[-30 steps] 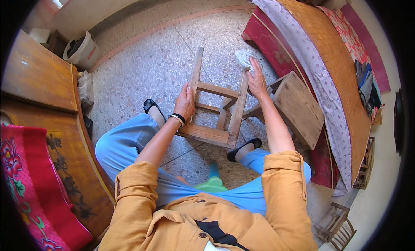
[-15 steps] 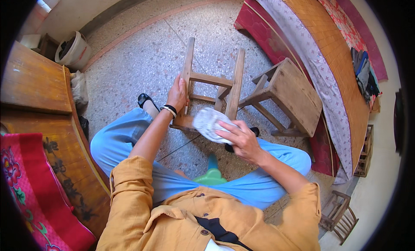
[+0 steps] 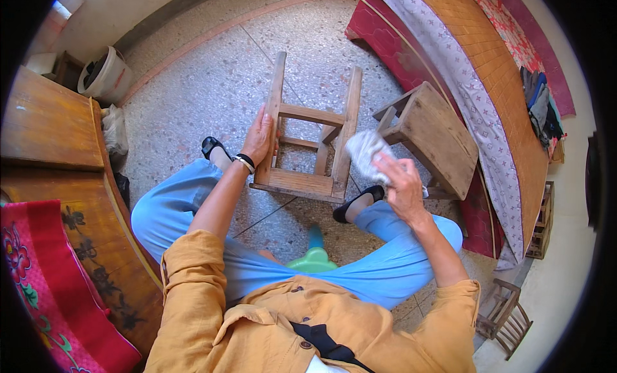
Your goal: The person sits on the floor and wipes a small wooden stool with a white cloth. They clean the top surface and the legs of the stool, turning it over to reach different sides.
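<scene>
A wooden stool (image 3: 302, 181) lies tipped in front of me, its legs pointing away and its seat edge toward me. My left hand (image 3: 258, 140) is closed round its left leg, thumb side against the wood; some fingers are hidden behind the leg. In my right hand (image 3: 405, 190) is a crumpled white and grey cloth (image 3: 365, 153), held just off the stool's right leg. The cloth hides part of that side, and I cannot tell whether it touches the wood.
A second wooden stool (image 3: 439, 142) lies on its side at the right, against a bed (image 3: 475, 58). Beneath me is a green plastic seat (image 3: 313, 260). A wooden cabinet (image 3: 51, 125) and a white bucket (image 3: 110, 77) stand left. A small chair (image 3: 501, 315) is at lower right.
My right hand has moved right with the cloth, from above the stool's near rail to beside its right leg. My left hand keeps its hold; the stool has barely shifted.
</scene>
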The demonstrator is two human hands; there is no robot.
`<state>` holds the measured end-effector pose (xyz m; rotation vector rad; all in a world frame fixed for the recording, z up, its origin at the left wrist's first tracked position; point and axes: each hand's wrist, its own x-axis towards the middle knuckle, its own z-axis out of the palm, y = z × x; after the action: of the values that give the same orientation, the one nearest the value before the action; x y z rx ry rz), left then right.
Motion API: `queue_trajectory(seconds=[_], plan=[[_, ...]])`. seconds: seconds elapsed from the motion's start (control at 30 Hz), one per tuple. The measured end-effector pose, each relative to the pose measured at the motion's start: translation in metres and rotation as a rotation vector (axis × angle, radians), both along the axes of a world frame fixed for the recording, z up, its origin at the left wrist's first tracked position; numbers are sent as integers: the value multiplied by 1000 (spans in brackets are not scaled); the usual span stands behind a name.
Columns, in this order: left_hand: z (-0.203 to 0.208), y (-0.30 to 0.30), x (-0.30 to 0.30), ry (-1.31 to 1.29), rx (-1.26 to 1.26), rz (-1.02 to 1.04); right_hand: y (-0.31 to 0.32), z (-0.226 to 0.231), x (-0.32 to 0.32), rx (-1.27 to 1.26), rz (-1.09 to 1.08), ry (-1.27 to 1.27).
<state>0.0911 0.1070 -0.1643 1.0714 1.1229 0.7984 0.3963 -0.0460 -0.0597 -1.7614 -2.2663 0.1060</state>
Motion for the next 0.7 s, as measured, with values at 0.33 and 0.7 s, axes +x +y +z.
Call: queue_trajectory(seconds=[0.33, 0.7], plan=[[-21, 9, 0, 99, 59, 37, 110, -60, -33, 145, -105, 349], [-31, 11, -6, 573, 527, 98, 97, -74, -40, -59, -195, 330]])
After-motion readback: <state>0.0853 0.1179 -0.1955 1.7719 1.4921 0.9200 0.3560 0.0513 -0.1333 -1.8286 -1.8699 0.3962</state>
